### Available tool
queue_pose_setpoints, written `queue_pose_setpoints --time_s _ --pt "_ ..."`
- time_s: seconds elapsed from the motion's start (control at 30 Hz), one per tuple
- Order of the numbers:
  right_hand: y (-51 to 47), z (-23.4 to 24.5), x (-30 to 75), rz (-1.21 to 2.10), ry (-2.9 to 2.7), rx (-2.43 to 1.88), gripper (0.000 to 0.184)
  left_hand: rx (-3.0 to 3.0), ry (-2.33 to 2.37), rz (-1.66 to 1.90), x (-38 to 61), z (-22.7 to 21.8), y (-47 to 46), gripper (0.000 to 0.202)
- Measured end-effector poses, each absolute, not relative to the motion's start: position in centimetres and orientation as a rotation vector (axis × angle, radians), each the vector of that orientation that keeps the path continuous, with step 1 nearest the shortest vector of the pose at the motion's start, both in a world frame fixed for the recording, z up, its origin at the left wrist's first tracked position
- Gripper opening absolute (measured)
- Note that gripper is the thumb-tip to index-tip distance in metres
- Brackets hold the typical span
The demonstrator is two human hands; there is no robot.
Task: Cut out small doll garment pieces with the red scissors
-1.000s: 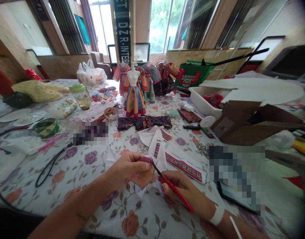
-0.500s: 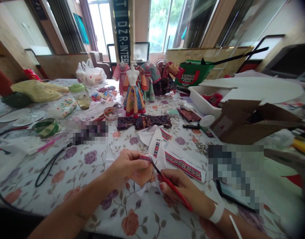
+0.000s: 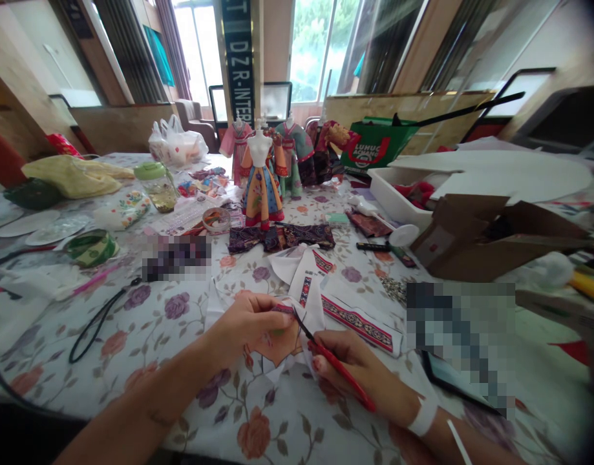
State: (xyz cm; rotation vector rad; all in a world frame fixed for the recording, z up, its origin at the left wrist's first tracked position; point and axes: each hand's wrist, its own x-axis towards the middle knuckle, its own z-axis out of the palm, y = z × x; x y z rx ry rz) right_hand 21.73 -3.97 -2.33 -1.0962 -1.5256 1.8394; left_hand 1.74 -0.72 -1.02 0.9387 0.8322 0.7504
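Observation:
My left hand pinches a small dark red patterned strip of fabric between thumb and fingers. My right hand is closed around red-handled scissors, whose dark blades point up and left and meet the strip's right end. Just under the left hand lies an orange printed fabric piece, partly covered. Beyond the hands, white fabric pieces with printed red and black bands spread over the floral tablecloth. How far apart the blades stand is too small to make out.
Dressed doll mannequins stand ahead, behind a folded dark patterned cloth. At right are a cardboard box, a white foam box and a dark-edged tablet. To the left sit a lidded jar and a green tape roll.

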Motion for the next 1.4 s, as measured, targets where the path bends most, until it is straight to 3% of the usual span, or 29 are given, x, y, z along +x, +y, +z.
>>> queue_pose_setpoints --time_s 1.4 --pt "-4.01 -2.46 21.83 1.826 -1.551 -1.101 0.05 0.912 0.809 0.743 1.79 -1.21 -0.75 0.016"
